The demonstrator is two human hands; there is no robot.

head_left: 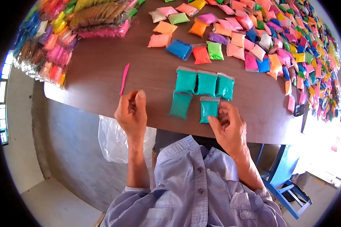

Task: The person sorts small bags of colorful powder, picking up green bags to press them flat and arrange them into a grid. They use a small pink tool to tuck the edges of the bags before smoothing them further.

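Note:
My right hand (230, 128) has its thumb and curled fingers at the right edge of a small teal packet (208, 110), which lies near the table's front edge. Just left of it is another teal packet (181, 104), slightly blurred. Behind these, three more form a row: a left teal packet (186, 80), a middle teal packet (206, 83) and a right teal packet (225, 87). My left hand (132, 113) is over the front edge of the table, fingers curled in and thumb up, with nothing visible in it. Beyond its fingertips lies a pink plastic knife (124, 78).
Loose coloured packets (261, 41) cover the back and right of the brown table (91, 75). Bundled bags of coloured packets (57, 41) are stacked at the left. A clear plastic bag (113, 140) hangs below the front edge. A blue stand (282, 170) is at lower right.

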